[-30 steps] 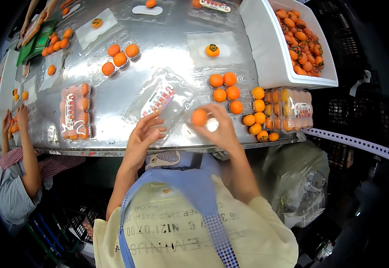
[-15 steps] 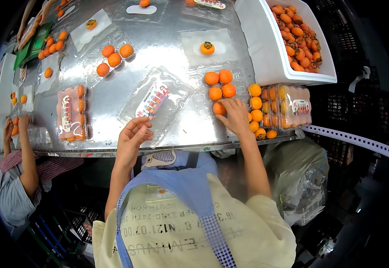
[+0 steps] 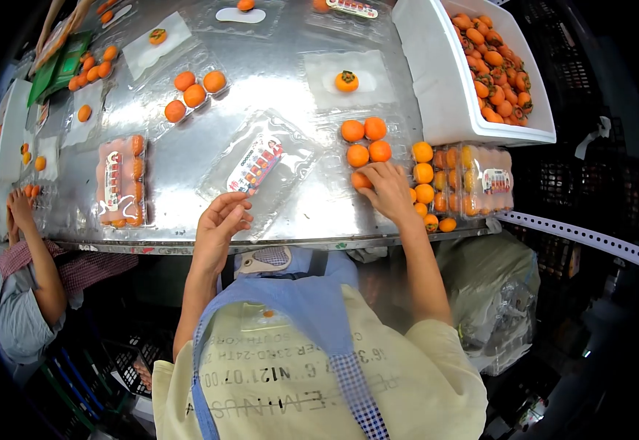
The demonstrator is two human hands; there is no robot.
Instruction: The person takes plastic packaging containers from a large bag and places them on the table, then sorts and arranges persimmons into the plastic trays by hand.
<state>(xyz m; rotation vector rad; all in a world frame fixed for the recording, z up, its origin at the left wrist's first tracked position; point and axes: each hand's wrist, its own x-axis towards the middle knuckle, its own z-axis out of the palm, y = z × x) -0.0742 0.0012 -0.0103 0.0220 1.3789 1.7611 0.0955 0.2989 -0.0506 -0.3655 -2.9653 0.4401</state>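
My right hand (image 3: 390,192) has its fingers curled around an orange persimmon (image 3: 360,180) at the near end of a clear plastic tray (image 3: 328,163). Several more persimmons (image 3: 357,155) sit in that tray in two columns, stem ends hidden. My left hand (image 3: 222,221) hovers over the table's front edge, fingers loosely bent and apart, holding nothing. Just beyond its fingertips lies a clear plastic lid (image 3: 290,176) bearing a printed label (image 3: 255,165). Loose persimmons (image 3: 423,173) line up right of my right hand, against a filled, labelled pack (image 3: 489,180).
A white foam box (image 3: 437,81) full of persimmons stands at the back right. Behind the tray, one persimmon (image 3: 346,81) rests on a white liner. A closed pack (image 3: 121,180) lies to the left. Another person's hands (image 3: 20,209) work at the far left.
The view has shifted slightly. My right hand stays on the same persimmon and my left hand hardly moves. At the far left, the other person's hands have come closer together.
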